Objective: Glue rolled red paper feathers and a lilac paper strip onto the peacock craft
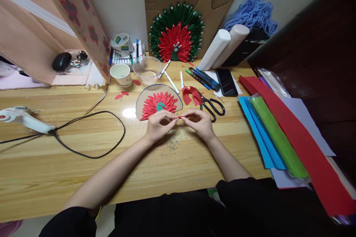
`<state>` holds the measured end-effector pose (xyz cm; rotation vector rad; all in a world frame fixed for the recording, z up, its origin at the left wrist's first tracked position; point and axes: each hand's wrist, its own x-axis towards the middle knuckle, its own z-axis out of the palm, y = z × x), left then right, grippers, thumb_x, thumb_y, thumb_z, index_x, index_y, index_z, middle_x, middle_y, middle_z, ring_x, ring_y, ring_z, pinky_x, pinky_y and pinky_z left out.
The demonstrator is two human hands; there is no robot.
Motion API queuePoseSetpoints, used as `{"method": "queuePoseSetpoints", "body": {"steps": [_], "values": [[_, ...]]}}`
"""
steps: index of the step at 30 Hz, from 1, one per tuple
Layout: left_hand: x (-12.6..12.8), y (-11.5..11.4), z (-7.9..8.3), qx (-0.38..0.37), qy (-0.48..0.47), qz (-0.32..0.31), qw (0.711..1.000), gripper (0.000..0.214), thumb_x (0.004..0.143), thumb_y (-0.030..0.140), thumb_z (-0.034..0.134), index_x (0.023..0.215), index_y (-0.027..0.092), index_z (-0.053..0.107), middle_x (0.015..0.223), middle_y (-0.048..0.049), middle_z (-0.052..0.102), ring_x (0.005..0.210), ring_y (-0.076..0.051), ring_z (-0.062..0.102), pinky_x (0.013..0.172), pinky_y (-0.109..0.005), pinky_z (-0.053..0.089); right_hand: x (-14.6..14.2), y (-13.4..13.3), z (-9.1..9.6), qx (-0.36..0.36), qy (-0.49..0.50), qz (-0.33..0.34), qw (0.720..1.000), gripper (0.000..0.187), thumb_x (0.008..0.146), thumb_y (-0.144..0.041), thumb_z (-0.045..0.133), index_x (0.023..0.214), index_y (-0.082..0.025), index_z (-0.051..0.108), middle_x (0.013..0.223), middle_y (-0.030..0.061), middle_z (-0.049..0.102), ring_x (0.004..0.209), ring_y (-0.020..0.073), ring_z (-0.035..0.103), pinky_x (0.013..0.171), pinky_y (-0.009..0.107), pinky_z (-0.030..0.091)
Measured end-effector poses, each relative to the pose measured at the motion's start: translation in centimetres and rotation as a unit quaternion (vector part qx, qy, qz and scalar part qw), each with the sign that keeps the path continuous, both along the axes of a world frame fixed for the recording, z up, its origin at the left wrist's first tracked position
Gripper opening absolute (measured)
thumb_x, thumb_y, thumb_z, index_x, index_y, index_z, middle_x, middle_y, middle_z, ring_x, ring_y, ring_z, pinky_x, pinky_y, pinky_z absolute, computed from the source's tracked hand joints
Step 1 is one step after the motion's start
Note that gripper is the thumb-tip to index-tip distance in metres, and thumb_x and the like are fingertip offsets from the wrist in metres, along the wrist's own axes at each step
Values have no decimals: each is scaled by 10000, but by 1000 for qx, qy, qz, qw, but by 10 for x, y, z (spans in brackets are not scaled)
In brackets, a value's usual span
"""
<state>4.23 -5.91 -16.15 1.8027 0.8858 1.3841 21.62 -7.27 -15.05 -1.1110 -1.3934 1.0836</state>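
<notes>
My left hand (160, 126) and my right hand (200, 123) meet over the middle of the table, each closed in a pinch. Between their fingertips is a small red paper piece (179, 117), mostly covered by the fingers. Just behind my left hand lies a cardboard half-circle (142, 100) with a fan of red paper petals (150, 105) and a green bird shape (160, 107) glued on it. Black-handled scissors (213, 109) rest beyond my right hand, next to cut red paper scraps (191, 95).
A finished red-and-green peacock fan (175, 35) leans on cardboard at the back. A paper cup (121, 75), a clear bowl (147, 70), pens and a phone (226, 82) stand behind. Left lies a glue gun (26, 118) with its looped cable (124, 133); right, colored paper (300, 133).
</notes>
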Motion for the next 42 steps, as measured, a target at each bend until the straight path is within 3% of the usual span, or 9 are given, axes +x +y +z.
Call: {"method": "queuePoseSetpoints", "body": {"steps": [6, 13, 19, 24, 34, 42], "values": [[0, -1, 3, 5, 18, -5, 1000, 43, 736, 178, 654, 764, 149, 670, 764, -74, 704, 709, -144, 650, 671, -282, 535, 2, 0, 4, 19, -27, 9, 999, 59, 725, -238, 686, 764, -197, 672, 803, 50, 679, 785, 182, 646, 769, 351, 529], [0, -3, -2, -7, 44, 20, 999, 63, 742, 209, 649, 759, 150, 664, 687, -46, 681, 618, -123, 619, 576, -233, 504, 2, -1, 4, 51, -63, -16, 997, 39, 719, -228, 681, 710, -199, 657, 769, 45, 676, 762, 183, 641, 759, 352, 528], [2, -4, -1, -51, 38, 15, 998, 101, 764, 208, 630, 845, 152, 654, 796, -58, 697, 690, -133, 648, 622, -240, 521, 2, -2, 0, 33, -35, -12, 999, 50, 721, -215, 681, 707, -197, 637, 770, 42, 669, 769, 180, 644, 759, 348, 525], [2, -1, 1, -5, 80, 1, 997, 153, 771, 222, 632, 905, 160, 673, 829, -76, 709, 734, -143, 645, 667, -260, 517, 2, -2, -3, 23, -32, -8, 999, 83, 721, -249, 685, 708, -193, 625, 768, 48, 666, 767, 183, 643, 745, 346, 527], [2, -2, -1, 11, 91, -11, 996, 117, 804, 227, 592, 839, 174, 690, 788, -63, 717, 689, -140, 651, 649, -258, 513, 1, -2, 0, 56, -82, -14, 995, 79, 720, -256, 686, 707, -201, 631, 778, 50, 674, 756, 186, 643, 752, 358, 526], [2, -3, 2, -31, 82, 3, 996, 131, 791, 253, 605, 775, 156, 691, 721, -65, 703, 631, -138, 625, 586, -248, 487, 4, 1, 2, 40, -45, -13, 998, 67, 727, -233, 683, 716, -195, 628, 764, 45, 663, 758, 176, 638, 756, 349, 528]]}}
